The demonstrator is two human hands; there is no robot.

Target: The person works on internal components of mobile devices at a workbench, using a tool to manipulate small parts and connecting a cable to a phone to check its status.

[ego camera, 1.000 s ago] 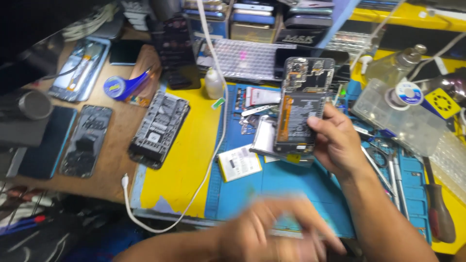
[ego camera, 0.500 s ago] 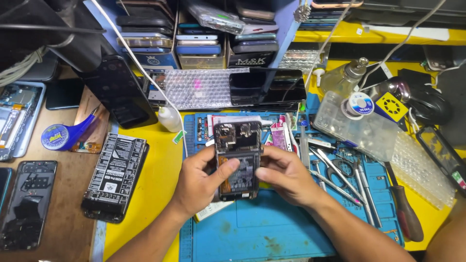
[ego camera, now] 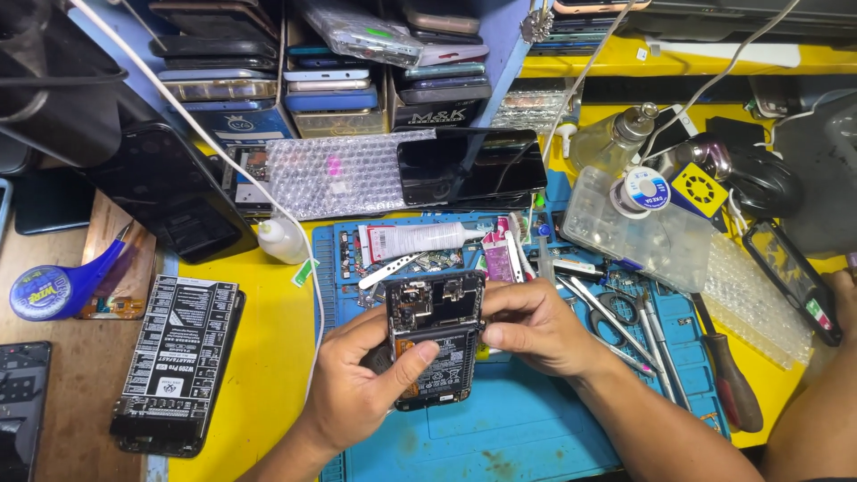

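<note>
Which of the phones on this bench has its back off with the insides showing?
The opened phone held by both hands over the blue mat; the others show closed dark faces.

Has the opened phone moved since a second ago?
Yes. The opened phone came down from raised over the blue mat's upper right to low over its middle, now in both hands.

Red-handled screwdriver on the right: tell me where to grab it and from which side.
Grip the red-handled screwdriver by its thick handle, coming from above. It lies flat across the blue mat's right edge, handle toward the person, shaft running up into cluttered tweezers.
</note>
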